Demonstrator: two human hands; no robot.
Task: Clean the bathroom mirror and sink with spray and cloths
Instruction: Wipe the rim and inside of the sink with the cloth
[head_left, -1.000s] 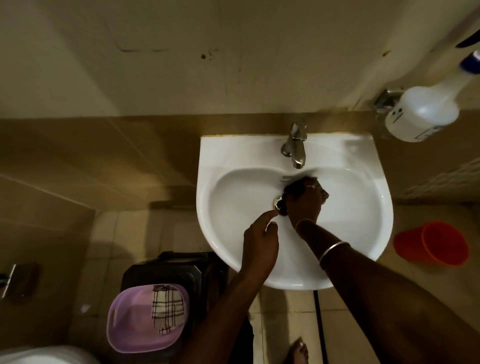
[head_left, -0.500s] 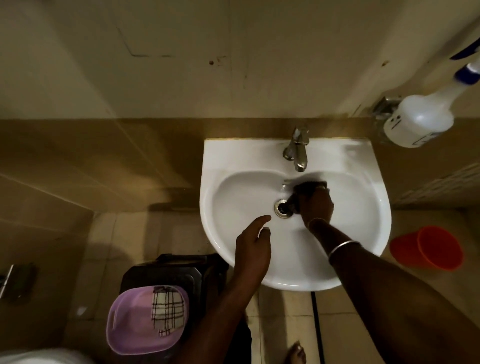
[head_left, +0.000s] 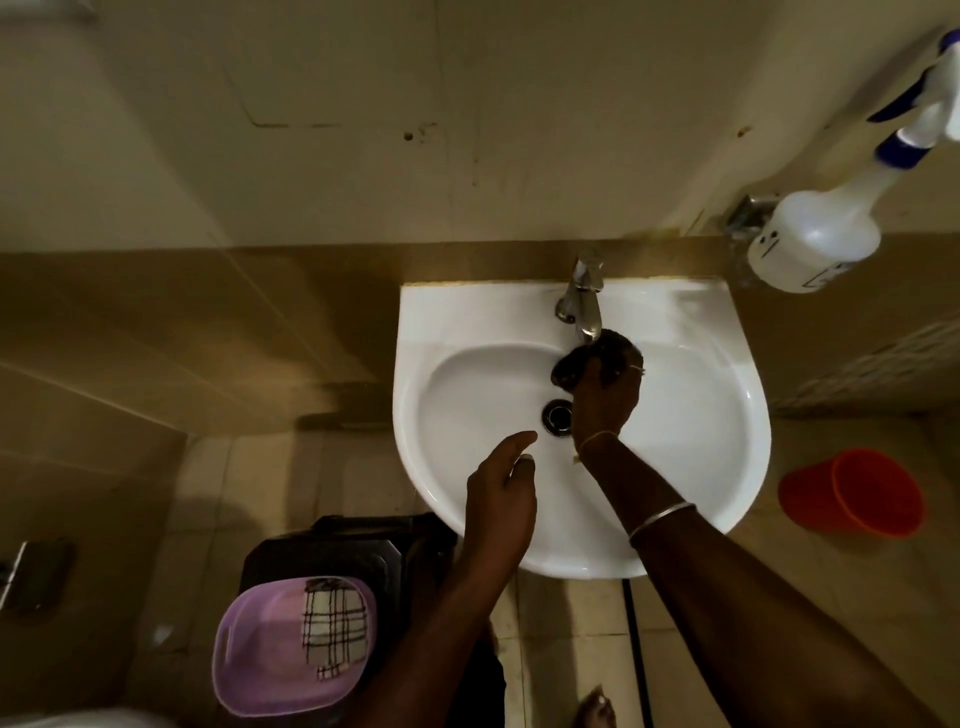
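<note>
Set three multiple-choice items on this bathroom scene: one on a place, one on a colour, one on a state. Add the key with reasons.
1. Where is the dark crumpled cloth?
A. In a tub on the floor
B. Under the spout of the metal tap, in the right hand
C. Draped on the wall

2. What colour is the plastic bucket on the floor beside the white ceramic sink?
A. Orange-red
B. Green
C. Blue

3. What is the left hand doing?
A. Gripping a bottle
B. Hovering open above the sink, holding nothing
C. Turning the tap

Key: B, the right hand curls round the cloth below the spout; A, the bucket shows orange-red; B, the left hand is loosely extended and empty.
</note>
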